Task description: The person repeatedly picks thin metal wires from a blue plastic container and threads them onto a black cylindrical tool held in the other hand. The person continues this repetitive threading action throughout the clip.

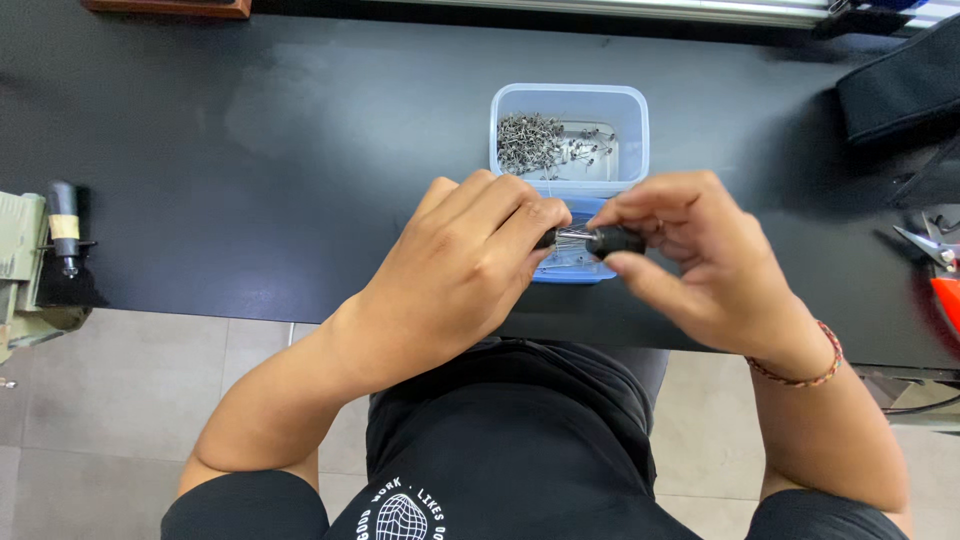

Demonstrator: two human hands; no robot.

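At far left of the plastic tub, a grey-green machine with a black cylindrical handle sits at the edge of the black table. Table surface matte, dark, with a faint pale smear left of the tub. Beyond the tub, at the table's far side, a wooden block at upper left and a metal rail along the top. Below the table edge, nearer than the tub, pale square floor tiles.

Tub: translucent blue-white, rectangular, open, holding a heap of small metal pins piled toward its left side.

Just in front of the tub, left hand curled, fingers closed around one end of a small black part; exact grip hidden behind the knuckles. Thin shiny wires or pins show between the two hands. Right hand, touching the same part, thumb and fingers pinched shut on its right end; braided red bracelet at the wrist.

Right of the tub: black fabric pad at the table's far right; nearer, cutters with orange grip, partly out of view.
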